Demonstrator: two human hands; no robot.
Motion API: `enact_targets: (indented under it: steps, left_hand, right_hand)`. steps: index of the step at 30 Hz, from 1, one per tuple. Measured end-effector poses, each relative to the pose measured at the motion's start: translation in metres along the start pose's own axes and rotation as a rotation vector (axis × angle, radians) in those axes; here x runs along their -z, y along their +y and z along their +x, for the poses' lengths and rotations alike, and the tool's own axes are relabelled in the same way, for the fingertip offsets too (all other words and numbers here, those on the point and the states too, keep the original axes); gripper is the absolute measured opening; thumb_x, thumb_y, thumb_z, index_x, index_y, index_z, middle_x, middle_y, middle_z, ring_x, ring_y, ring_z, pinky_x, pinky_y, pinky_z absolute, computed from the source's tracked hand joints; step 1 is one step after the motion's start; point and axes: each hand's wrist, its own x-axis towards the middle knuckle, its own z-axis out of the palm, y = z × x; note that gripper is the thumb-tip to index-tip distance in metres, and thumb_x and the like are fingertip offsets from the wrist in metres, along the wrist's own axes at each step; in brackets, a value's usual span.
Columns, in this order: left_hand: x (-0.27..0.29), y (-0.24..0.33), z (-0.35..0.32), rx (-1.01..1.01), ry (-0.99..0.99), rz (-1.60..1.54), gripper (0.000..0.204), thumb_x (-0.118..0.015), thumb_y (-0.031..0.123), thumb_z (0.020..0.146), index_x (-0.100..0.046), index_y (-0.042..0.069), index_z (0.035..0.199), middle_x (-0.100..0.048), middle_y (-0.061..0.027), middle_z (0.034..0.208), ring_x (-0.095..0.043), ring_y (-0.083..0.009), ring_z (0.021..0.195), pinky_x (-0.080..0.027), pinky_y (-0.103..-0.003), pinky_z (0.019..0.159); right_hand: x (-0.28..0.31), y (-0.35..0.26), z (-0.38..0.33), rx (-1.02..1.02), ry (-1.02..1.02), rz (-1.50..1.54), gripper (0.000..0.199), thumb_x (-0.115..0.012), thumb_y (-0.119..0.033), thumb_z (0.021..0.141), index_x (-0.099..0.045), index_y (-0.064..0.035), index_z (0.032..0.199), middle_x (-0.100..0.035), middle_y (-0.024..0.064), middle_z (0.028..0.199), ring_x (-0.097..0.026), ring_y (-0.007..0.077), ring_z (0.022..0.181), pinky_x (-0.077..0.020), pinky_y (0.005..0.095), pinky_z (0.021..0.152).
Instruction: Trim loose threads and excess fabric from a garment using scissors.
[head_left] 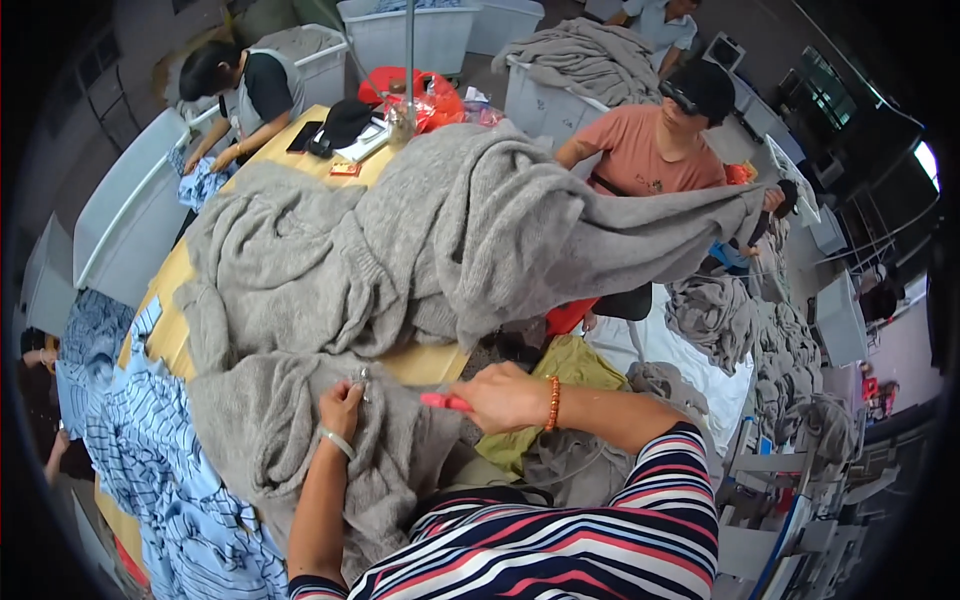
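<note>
My left hand, with a pale bangle at the wrist, is closed in a pinch over a grey knit garment on the near side of the table. A small shiny bit shows at its fingertips, too small to name. To its right, my right hand, wearing a beaded bracelet, is closed around a small pink tool. Fingers hide most of that tool, so its kind cannot be told. The two hands are apart. A large heap of grey knit garments lies just beyond them.
Blue striped garments hang over the table's left side. Across the wooden table, a person in a salmon shirt holds up grey knit. Another person handles blue cloth at far left. White bins stand around. Olive cloth lies right.
</note>
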Motion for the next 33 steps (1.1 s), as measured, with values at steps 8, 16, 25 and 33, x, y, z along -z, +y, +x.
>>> enact_targets:
  steps: [8, 16, 25, 33]
  left_hand:
    - [0.029, -0.009, -0.002, 0.193, 0.035, -0.281, 0.008, -0.057, 0.016, 0.091, -0.061, 0.009, 0.09, -0.051, 0.0074, 0.074, -0.039, -0.0049, 0.064, -0.034, -0.022, 0.057]
    - [0.02, 0.012, 0.008, 0.381, -0.116, -1.077, 0.022, -0.045, 0.014, 0.098, -0.054, 0.002, 0.113, -0.063, -0.0114, 0.11, -0.061, -0.0257, 0.1, -0.049, -0.04, 0.09]
    - [0.059, 0.143, -0.115, 0.161, -0.066, -0.981, 0.03, -0.048, 0.016, 0.096, -0.05, 0.003, 0.123, -0.062, -0.0073, 0.113, -0.061, -0.0165, 0.098, -0.051, -0.031, 0.085]
    - [0.159, 0.054, -0.338, 0.584, 0.031, -0.129, 0.019, -0.061, 0.014, 0.085, -0.061, 0.002, 0.099, -0.063, -0.0027, 0.087, -0.059, -0.018, 0.083, -0.046, -0.03, 0.078]
  right_hand:
    - [-0.003, -0.009, -0.002, 0.091, -0.075, 0.053, 0.019, -0.056, -0.024, 0.084, -0.057, -0.0095, 0.096, -0.065, 0.0178, 0.08, -0.063, 0.0397, 0.081, -0.0488, 0.0502, 0.071]
    - [0.012, -0.033, -0.011, 0.145, -0.193, 0.061, 0.026, -0.056, -0.025, 0.083, -0.059, -0.0116, 0.106, -0.066, 0.0185, 0.083, -0.063, 0.0394, 0.083, -0.0491, 0.0487, 0.073]
    - [0.013, -0.026, 0.018, 0.099, 0.081, 0.126, 0.04, -0.06, -0.02, 0.084, -0.052, -0.0103, 0.123, -0.063, 0.0216, 0.083, -0.059, 0.0435, 0.079, -0.0473, 0.046, 0.071]
    - [0.003, -0.047, 0.067, 0.204, 0.006, 0.203, 0.036, -0.059, -0.016, 0.085, -0.052, -0.0081, 0.119, -0.063, 0.0229, 0.09, -0.059, 0.0431, 0.084, -0.0462, 0.0479, 0.074]
